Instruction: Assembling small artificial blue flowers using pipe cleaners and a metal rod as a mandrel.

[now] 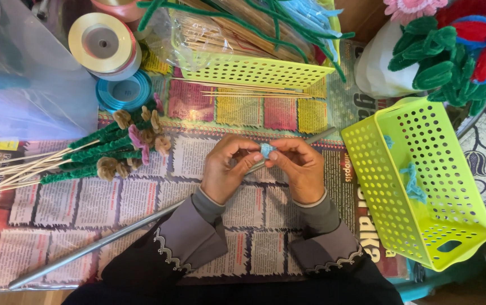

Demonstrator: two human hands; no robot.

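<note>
My left hand [226, 168] and my right hand [298, 167] meet over the newspaper-covered table [85, 209], fingertips pinched together on a small light-blue pipe cleaner piece [266, 149]. The piece sits wound on a long grey metal rod [93, 246] that runs from the lower left, under my hands, to the upper right. Both hands grip around the blue piece and the rod. Grey sleeves with scalloped trim cover my wrists.
Pipe-cleaner flowers on wooden skewers [113, 151] lie at the left. Ribbon rolls [104, 45] and a clear plastic bag [23, 85] sit at the back left. A yellow basket of skewers and pipe cleaners [254, 70] stands behind. A tilted yellow basket [418, 181] holds blue pieces at the right.
</note>
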